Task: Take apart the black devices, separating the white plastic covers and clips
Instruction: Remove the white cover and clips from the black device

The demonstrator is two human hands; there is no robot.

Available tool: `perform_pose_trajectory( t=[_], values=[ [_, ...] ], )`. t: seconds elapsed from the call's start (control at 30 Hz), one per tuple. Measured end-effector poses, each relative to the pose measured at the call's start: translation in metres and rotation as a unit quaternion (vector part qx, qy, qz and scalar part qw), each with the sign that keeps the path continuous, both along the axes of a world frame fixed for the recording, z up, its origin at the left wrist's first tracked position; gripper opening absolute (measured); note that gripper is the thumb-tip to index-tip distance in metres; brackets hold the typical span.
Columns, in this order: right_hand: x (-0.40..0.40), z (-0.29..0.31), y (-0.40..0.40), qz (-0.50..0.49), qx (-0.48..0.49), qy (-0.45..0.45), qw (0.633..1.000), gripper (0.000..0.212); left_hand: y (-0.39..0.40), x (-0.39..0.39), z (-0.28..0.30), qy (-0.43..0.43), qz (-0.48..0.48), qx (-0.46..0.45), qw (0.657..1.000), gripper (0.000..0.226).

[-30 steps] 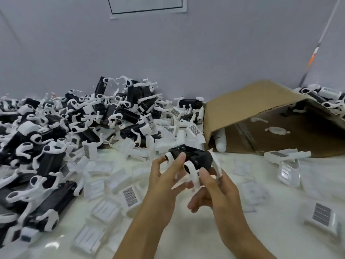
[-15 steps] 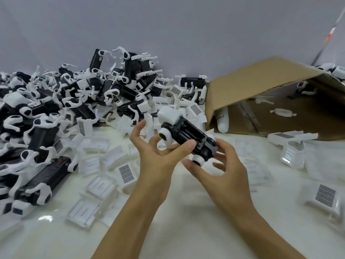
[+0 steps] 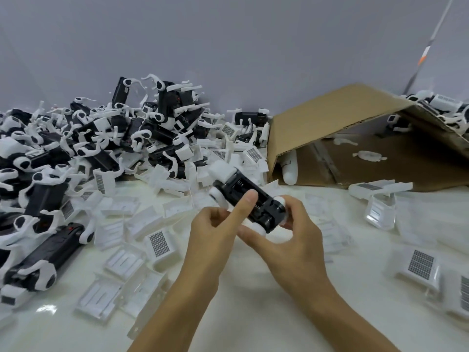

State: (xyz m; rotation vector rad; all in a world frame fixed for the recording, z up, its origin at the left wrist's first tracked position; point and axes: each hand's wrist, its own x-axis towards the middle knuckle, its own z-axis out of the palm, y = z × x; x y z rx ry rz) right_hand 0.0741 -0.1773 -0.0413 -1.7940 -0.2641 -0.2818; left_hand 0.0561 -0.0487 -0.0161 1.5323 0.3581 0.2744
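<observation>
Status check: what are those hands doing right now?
Left hand and right hand grip one black device. White cover still attached. Nothing blocking.

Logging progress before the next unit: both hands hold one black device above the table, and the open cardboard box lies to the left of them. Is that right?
Not quite. The head view shows the cardboard box to the right of the hands, not the left. The rest stands: the left hand and right hand both hold one black device above the table.

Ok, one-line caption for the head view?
Both hands grip a black device above the table, beside a pile of devices.
</observation>
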Motion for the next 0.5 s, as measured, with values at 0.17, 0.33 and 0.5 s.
perform_pose_trajectory(
  t=[0.17,0.33,0.5],
  values=[
    [0.008,-0.002,-0.007,0.09,-0.051,0.077,0.992,0.072,0.004,-0.003,0.005,-0.055,-0.029,-0.015,0.998,0.067],
    [-0.001,-0.002,0.005,0.16,-0.005,0.072,0.984,0.105,0.017,0.0,-0.006,-0.179,0.045,0.231,0.955,0.058],
    [-0.001,0.004,0.0,0.103,0.167,0.056,0.979,0.093,0.022,0.006,-0.012,-0.281,0.023,0.5,0.819,0.037]
  ],
)
